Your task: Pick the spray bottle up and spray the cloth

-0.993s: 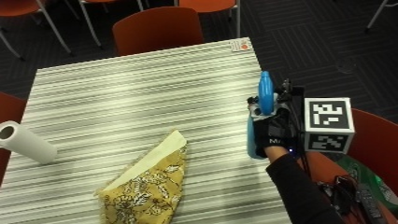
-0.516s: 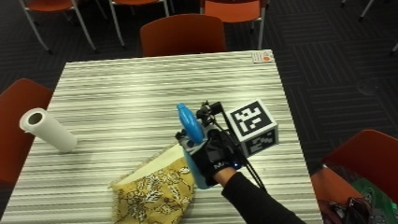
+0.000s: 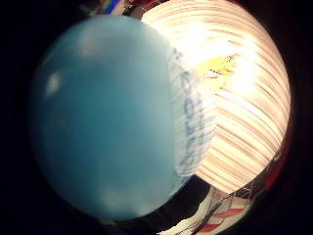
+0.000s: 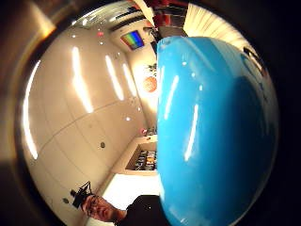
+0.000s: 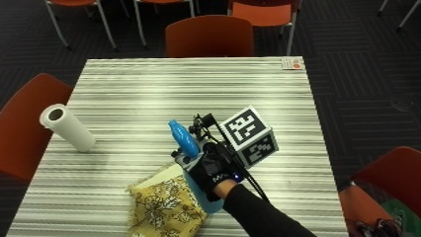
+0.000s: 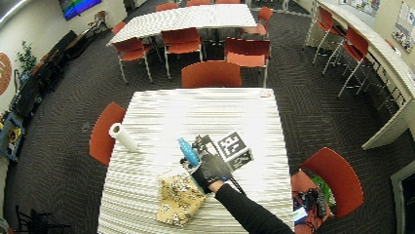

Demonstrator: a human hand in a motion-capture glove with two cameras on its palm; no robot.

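Outside view: high above the striped table, looking steeply down from the person's side; the table fills most of it. Wide outside view: higher and farther back, facing the same way, table central, chairs and a second table beyond. Both share the whole tabletop. Palm views: each pressed close to the blue spray bottle; thumb side faces the ceiling, little-finger side past the spray bottle down onto the tabletop.
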